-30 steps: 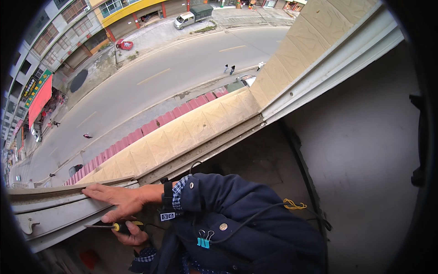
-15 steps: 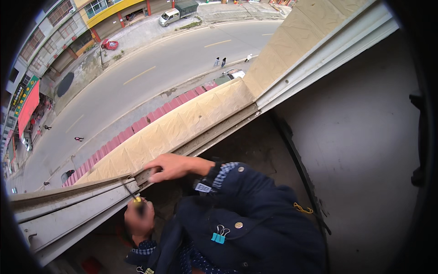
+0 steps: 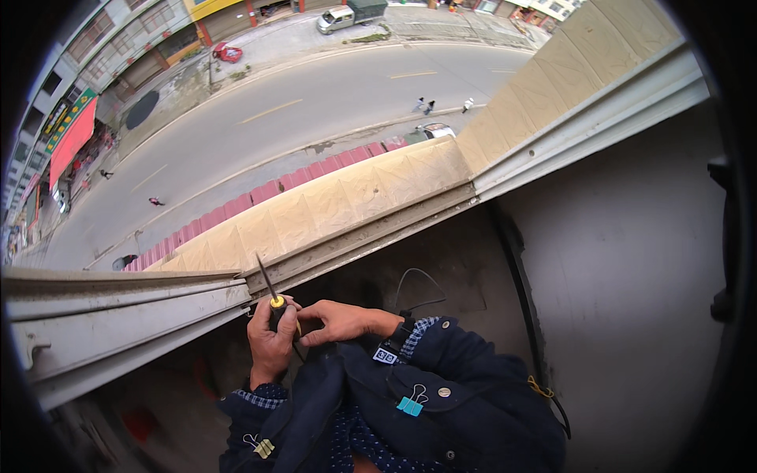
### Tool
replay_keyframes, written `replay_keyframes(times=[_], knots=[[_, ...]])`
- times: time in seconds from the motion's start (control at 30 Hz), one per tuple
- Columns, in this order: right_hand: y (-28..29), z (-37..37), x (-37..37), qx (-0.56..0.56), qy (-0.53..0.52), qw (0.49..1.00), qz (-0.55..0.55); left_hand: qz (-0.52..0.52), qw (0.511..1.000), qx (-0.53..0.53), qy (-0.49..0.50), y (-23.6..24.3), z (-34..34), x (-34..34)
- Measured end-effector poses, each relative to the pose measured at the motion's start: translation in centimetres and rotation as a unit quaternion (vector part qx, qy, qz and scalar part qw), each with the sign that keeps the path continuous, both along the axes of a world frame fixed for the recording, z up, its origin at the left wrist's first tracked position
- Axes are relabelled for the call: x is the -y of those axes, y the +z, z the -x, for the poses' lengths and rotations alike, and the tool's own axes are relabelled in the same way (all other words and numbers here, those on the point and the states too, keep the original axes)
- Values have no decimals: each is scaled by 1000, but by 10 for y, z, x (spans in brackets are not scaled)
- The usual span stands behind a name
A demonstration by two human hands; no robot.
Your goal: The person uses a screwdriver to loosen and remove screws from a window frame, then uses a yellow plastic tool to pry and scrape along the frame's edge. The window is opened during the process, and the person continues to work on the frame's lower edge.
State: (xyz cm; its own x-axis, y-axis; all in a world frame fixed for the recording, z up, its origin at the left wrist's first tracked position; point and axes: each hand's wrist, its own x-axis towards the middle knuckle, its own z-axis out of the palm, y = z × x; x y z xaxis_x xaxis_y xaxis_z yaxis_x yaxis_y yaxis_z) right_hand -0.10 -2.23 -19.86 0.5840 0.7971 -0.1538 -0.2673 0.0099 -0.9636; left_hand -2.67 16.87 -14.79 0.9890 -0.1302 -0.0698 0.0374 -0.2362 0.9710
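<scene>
My left hand (image 3: 270, 348) is closed around a screwdriver (image 3: 277, 303) with a black and yellow handle. Its thin metal shaft points up and away, across the left end of the dirty window track (image 3: 355, 242). Beside it, my right hand (image 3: 347, 322) has curled fingers and a thumb reaching to the handle side of the left hand. What lies between these fingertips is too small to make out. Both hands are just inside the window frame, on the near side of the track.
White frame pieces run left (image 3: 134, 307) and right (image 3: 599, 130) from the track. Outside is a beige tiled ledge (image 3: 339, 205), with a red roof strip (image 3: 260, 195) and a road (image 3: 260, 130) far below. A grey panel (image 3: 623, 260) stands at the right; a thin dark cable (image 3: 426, 301) loops behind my right wrist.
My right hand has left the track and come down beside the left hand. The left hand has risen with the screwdriver, whose tip now points outward. The whole view has shifted slightly.
</scene>
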Motion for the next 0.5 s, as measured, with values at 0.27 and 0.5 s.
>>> replay_keyframes(times=[0.27,0.5], knots=[[-15,10,26,-10,47,998,28,27,993,-67,97,-12,36,45],[-27,34,35,-52,125,991,9,-20,982,-98,161,-14,77,69]])
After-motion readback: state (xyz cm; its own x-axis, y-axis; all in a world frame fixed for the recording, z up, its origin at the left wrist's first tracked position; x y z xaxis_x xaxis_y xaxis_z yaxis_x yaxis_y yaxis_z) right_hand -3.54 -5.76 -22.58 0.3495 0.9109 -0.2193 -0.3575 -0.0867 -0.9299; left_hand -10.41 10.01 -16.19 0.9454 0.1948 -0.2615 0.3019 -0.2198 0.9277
